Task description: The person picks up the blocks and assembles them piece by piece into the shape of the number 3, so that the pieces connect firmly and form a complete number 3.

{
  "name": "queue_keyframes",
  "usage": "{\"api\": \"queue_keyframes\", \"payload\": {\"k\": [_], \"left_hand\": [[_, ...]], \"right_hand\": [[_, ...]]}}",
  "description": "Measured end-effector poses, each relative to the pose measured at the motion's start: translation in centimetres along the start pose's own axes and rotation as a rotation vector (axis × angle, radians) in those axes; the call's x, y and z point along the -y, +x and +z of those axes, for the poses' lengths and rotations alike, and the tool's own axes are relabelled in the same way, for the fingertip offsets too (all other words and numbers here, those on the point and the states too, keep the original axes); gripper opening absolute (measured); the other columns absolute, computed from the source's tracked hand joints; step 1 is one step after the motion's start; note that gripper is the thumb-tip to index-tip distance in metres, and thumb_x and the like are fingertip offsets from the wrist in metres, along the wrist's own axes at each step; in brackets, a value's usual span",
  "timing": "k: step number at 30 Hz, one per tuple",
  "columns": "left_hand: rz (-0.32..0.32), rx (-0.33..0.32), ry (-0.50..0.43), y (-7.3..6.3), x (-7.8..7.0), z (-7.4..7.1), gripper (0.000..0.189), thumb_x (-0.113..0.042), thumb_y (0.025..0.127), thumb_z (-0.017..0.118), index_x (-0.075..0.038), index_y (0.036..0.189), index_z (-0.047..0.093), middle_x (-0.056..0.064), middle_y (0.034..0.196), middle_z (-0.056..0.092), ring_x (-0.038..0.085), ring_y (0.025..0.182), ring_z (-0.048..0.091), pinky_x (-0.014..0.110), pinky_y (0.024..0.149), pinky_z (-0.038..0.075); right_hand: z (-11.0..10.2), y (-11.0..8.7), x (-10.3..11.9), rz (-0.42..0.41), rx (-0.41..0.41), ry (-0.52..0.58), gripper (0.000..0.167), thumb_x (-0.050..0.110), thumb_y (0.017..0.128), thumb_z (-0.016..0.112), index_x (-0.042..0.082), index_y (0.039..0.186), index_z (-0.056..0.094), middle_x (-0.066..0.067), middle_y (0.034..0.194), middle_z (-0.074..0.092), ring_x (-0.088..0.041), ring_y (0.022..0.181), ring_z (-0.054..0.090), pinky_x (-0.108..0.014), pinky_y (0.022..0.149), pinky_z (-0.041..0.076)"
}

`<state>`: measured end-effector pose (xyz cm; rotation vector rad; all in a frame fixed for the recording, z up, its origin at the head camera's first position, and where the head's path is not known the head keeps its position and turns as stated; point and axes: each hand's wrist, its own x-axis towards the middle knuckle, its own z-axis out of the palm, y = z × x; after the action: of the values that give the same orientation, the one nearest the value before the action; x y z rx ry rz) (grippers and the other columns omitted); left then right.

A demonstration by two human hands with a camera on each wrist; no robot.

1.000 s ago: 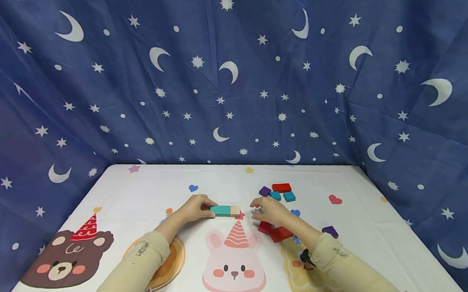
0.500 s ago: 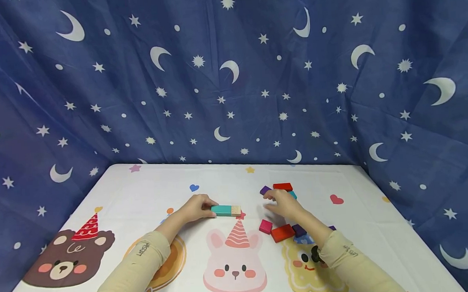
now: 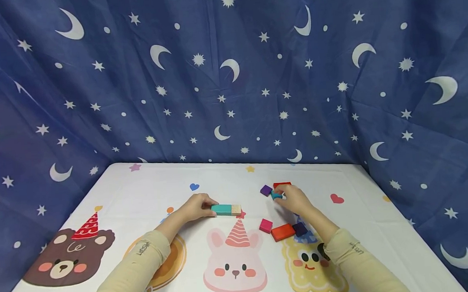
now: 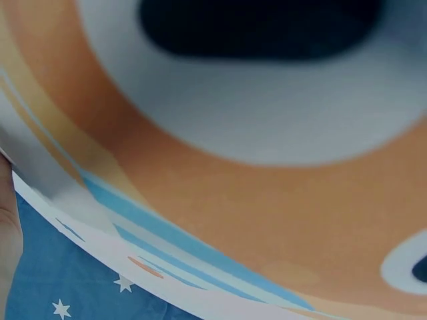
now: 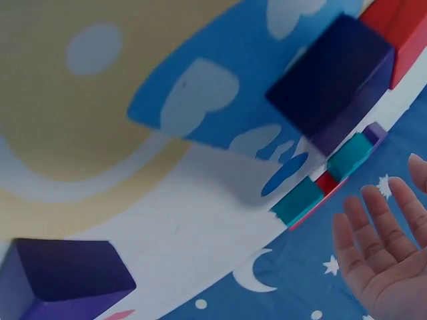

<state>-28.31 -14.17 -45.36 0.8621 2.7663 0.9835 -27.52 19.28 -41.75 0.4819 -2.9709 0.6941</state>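
My left hand [image 3: 195, 207] grips the left end of a long teal block [image 3: 221, 209] lying on the table. A pale wooden block [image 3: 236, 210] adjoins its right end. My right hand [image 3: 296, 200] has thumb and fingertips on either side of a small teal block [image 3: 276, 195]. Beside that lie a purple block [image 3: 266, 190] and, partly covered by the hand, a red block [image 3: 282, 185]. In the right wrist view the palm and fingers [image 5: 387, 247] show near two teal blocks. Only a sliver of the left hand [image 4: 8, 233] enters the left wrist view.
Closer to me, a pink block [image 3: 266, 226], an orange-red block [image 3: 283, 232] and a dark purple block [image 3: 299, 229] stand in a row. Another purple block [image 5: 67, 277] shows in the right wrist view. A blue starry curtain [image 3: 231, 97] surrounds the printed tablecloth [image 3: 172, 175].
My right hand has moved back and to the right, from beside the wooden block to the small teal block, its fingertips closing around it. The left hand stays on the long teal block.
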Motion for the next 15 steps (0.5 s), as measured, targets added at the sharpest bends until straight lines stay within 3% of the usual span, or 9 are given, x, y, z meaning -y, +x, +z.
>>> {"api": "queue_keyframes", "payload": {"k": [15], "left_hand": [[-0.005, 0.001, -0.013, 0.0, 0.0, 0.0, 0.034, -0.017, 0.078, 0.076, -0.001, 0.107, 0.07, 0.005, 0.086, 0.065, 0.01, 0.073, 0.045, 0.018, 0.065, 0.038]], "right_hand": [[-0.4, 1.0, -2.3, 0.126, -0.024, -0.052, 0.019, 0.01, 0.084, 0.068, -0.002, 0.1, 0.066, -0.016, 0.095, 0.068, -0.027, 0.084, 0.061, -0.045, 0.083, 0.052]]}}
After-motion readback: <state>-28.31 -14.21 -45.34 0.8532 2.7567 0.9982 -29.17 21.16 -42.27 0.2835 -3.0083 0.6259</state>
